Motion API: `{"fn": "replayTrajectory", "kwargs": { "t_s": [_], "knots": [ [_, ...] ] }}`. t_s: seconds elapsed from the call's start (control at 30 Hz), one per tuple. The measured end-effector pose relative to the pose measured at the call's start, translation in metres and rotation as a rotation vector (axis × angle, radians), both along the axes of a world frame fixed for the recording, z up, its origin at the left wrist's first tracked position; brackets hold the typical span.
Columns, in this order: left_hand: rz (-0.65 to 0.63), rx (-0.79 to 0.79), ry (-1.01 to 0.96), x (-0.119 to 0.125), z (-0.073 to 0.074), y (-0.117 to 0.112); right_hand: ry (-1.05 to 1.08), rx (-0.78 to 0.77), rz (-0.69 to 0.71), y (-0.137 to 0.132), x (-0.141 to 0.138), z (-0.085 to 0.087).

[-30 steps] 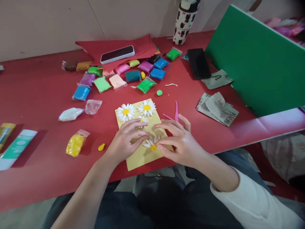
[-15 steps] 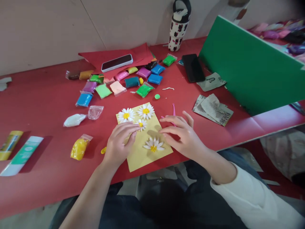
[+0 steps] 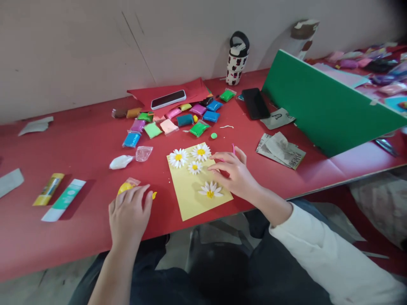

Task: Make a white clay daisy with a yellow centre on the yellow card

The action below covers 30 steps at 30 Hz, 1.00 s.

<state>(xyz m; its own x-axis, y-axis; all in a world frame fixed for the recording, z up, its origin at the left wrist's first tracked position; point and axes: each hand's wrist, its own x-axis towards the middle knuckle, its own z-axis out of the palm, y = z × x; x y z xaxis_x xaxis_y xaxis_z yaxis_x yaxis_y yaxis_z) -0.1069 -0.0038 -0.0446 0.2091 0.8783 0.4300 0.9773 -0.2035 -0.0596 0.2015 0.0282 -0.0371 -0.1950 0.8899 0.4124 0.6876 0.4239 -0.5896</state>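
Note:
A yellow card (image 3: 190, 197) lies at the front edge of the red table (image 3: 79, 144), with several white clay daisies (image 3: 210, 189) stuck on it. My right hand (image 3: 234, 174) rests at the card's right edge, fingers stretched towards the upper daisies, holding nothing. My left hand (image 3: 129, 214) lies flat and open on the table to the card's left, its fingertips at a yellow clay packet (image 3: 125, 187) and a small yellow clay bit (image 3: 154, 195). A pink modelling tool (image 3: 233, 148) pokes out behind my right hand.
Several coloured clay packets (image 3: 173, 120) lie behind the card, with a white clay lump (image 3: 121, 162), two phones (image 3: 255, 103), a bottle (image 3: 236, 58), two glue sticks (image 3: 57, 195), paper scraps (image 3: 280, 149) and a green board (image 3: 324, 101) leaning at the right.
My left hand left the card and moved left to the yellow clay packet. My right hand slid off the lowest daisy to the card's right edge. The camera tilted up.

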Motion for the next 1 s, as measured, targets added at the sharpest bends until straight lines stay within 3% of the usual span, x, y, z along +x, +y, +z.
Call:
{"fn": "replayTrajectory", "kwargs": {
  "t_s": [0.13, 0.27, 0.37, 0.5, 0.63, 0.83, 1.0],
  "knots": [
    [0.001, 0.031, 0.091, -0.006, -0.007, -0.014, 0.0, 0.008, -0.001, 0.003, -0.007, -0.001],
    [-0.033, -0.009, 0.054, -0.006, -0.006, -0.017, -0.022, 0.011, -0.002, 0.003, -0.011, -0.005],
    [-0.072, -0.043, -0.134, 0.006, -0.002, -0.016, -0.019, 0.05, 0.043, -0.002, -0.017, -0.008],
    [-0.17, -0.211, -0.5, 0.04, 0.007, -0.017, -0.012, 0.07, 0.255, -0.017, -0.029, -0.01],
    [-0.233, -0.257, -0.63, 0.067, 0.019, -0.014, 0.005, 0.016, 0.34, -0.028, -0.035, -0.006],
    [-0.021, -0.135, -0.571, 0.054, 0.027, 0.008, 0.036, 0.028, 0.239, -0.021, -0.024, -0.005],
    [0.062, -0.06, -0.431, 0.025, 0.016, 0.016, 0.048, 0.026, 0.221, -0.021, -0.017, -0.005]
  ]
}}
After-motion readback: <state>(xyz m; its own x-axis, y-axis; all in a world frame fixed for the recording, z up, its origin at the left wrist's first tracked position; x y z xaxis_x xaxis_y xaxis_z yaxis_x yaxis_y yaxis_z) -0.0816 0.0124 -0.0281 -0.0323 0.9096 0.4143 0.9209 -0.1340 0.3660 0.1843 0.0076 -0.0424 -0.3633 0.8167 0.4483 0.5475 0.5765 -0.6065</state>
